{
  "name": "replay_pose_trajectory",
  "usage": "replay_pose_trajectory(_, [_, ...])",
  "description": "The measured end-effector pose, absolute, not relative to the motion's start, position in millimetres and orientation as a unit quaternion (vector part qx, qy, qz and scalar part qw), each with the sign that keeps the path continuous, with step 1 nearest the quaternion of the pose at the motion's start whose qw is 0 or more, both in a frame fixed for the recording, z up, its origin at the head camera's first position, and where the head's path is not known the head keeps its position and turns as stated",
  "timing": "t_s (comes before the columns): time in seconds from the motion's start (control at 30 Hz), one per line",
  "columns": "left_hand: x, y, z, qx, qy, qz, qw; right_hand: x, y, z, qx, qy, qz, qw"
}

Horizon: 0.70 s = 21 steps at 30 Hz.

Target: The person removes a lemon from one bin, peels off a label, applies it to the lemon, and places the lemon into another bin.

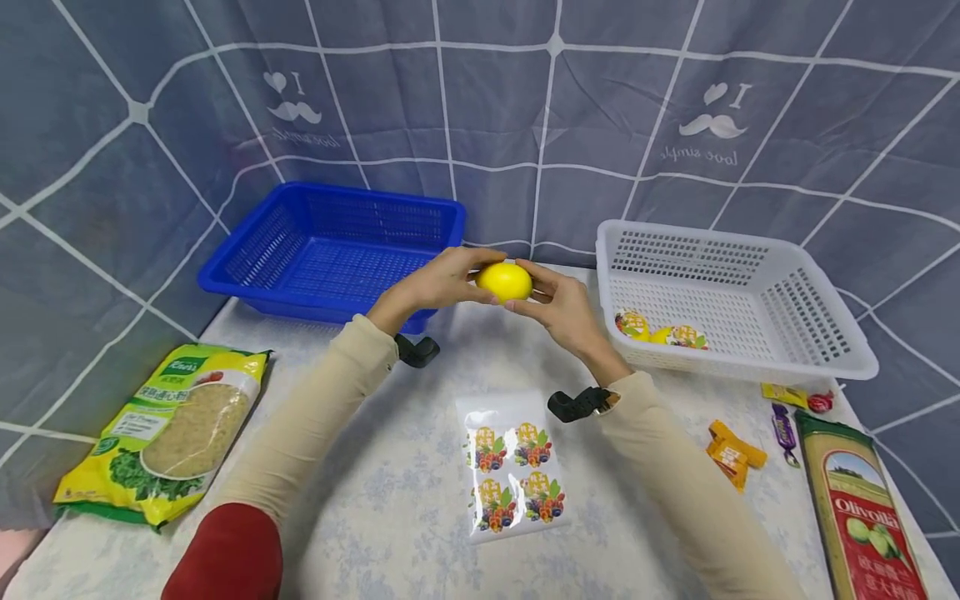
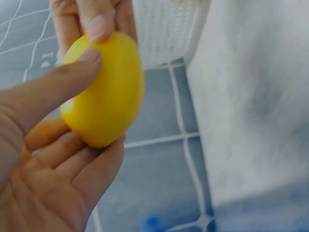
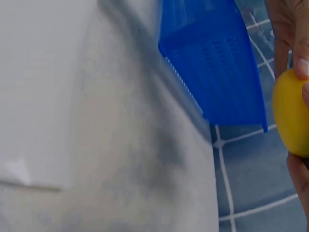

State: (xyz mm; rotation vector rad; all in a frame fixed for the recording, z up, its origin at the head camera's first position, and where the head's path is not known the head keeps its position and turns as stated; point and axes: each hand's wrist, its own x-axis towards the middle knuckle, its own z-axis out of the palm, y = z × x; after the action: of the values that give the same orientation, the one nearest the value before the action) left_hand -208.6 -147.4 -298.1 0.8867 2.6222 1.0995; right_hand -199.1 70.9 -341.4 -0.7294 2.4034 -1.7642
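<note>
Both sets of fingers were curled round the yellow lemon (image 1: 505, 281), the left hand (image 1: 435, 283) cupping it from one side with thumb on top, the right hand (image 1: 561, 307) pinching it from the other. The fruit hung in the air above the far middle of the table (image 1: 390, 492), between the two baskets. From the left wrist view the thumb (image 2: 58, 87) lay flat along the peel and the fingers cradled it beneath. Out to the left sat the blue basket (image 1: 330, 250); to the right, the white basket (image 1: 731, 296), with stickered yellow fruit (image 1: 660, 329) inside. Nearer the person, a sheet of fruit stickers (image 1: 513, 471) lay between the forearms. A green soup-mix bag (image 1: 168, 429) rested far left, an Olivolla olive oil tin (image 1: 862, 517) far right, orange wrapped sweets (image 1: 733, 454) near it.
</note>
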Motion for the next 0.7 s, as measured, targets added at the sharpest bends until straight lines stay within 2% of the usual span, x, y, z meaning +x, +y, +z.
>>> replay_pose_trajectory(0.27, [-209.6, -124.3, -328.1, 0.269, 0.889, 0.367, 0.053, -200.5, 82.4, -359.0, -0.203, 0.806, -0.553, 0.058])
replay_pose_trajectory(0.7, [-212.7, -116.3, -376.9, 0.241, 0.898, 0.356, 0.093, -203.0, 83.1, -392.8, -0.181, 0.854, -0.476, 0.103])
